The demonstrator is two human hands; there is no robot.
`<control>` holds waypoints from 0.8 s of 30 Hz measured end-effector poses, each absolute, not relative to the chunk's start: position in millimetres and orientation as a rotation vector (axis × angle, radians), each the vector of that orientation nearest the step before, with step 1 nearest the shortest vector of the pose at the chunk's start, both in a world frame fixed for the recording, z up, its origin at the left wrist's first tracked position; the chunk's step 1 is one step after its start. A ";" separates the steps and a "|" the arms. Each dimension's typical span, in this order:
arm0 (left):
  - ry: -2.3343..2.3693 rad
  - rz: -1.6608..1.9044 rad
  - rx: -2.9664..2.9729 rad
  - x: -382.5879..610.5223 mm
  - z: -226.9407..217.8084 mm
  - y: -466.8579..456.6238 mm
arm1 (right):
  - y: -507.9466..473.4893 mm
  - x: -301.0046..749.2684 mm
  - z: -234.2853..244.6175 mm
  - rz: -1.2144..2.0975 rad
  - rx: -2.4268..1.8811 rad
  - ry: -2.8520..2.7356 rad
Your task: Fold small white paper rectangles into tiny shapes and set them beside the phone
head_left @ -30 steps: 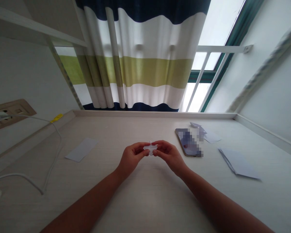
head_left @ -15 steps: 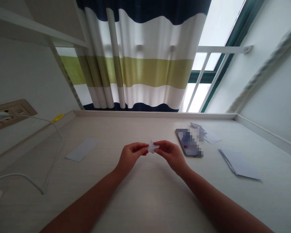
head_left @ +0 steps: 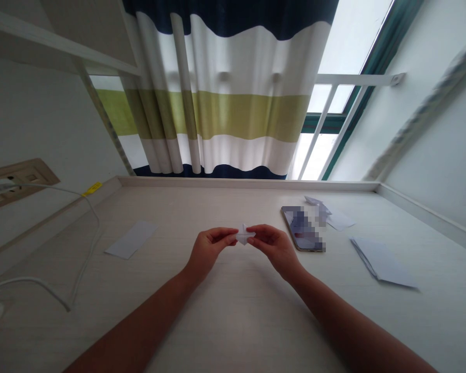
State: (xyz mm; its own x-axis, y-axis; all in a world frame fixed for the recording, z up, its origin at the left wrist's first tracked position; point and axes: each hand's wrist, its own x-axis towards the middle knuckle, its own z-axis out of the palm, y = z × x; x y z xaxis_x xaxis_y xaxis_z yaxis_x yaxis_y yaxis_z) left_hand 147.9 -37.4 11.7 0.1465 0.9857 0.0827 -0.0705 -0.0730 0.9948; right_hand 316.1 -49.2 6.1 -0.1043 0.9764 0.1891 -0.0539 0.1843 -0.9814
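A small folded white paper shape (head_left: 244, 235) with pointed corners hangs in the air above the desk. My left hand (head_left: 212, 250) pinches its left side between thumb and fingers. My right hand (head_left: 270, 244) pinches its right side the same way. The paper's middle shows between the fingertips, and part of its lower edge is hidden behind them. Both forearms reach in from the bottom corners of the view.
A pale wood-grain desk (head_left: 233, 311) fills the lower view. A smartphone (head_left: 303, 229) with a blurred screen lies right of my hands, with loose paper pieces (head_left: 321, 210) behind it. A stack of white paper (head_left: 380, 262) lies at right, a white strip (head_left: 131, 239) at left, near a white cable (head_left: 86, 243).
Since the earliest frame, the paper shape has turned and shifted right, and it looks smaller between my fingers. My hands have drawn slightly closer around it.
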 end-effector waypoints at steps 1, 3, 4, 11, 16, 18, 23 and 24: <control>1.013 1.188 1.314 148.0 12.3 -38.3 | -49.1 316.1 6.0 1.167 -0.986 -1.334; 1.003 1.207 1.388 148.7 12.7 -39.8 | -48.7 316.0 5.3 1.174 -0.981 -1.324; 0.997 1.219 1.429 149.1 12.5 -40.4 | -48.4 315.9 4.6 1.180 -0.972 -1.318; 0.947 1.306 1.583 149.8 9.2 -40.7 | -47.2 314.2 2.3 1.209 -0.937 -1.296; 0.969 1.296 1.546 149.2 10.9 -40.5 | -48.0 314.1 4.3 1.205 -0.948 -1.295; 0.975 1.292 1.534 149.0 11.6 -40.8 | -48.3 314.2 5.3 1.179 -0.966 -1.305; 0.967 1.275 1.566 148.0 10.5 -41.4 | -49.7 314.1 8.8 1.090 -1.031 -1.324; 0.965 1.262 1.576 148.0 10.1 -41.8 | -50.2 314.0 9.2 1.097 -1.034 -1.323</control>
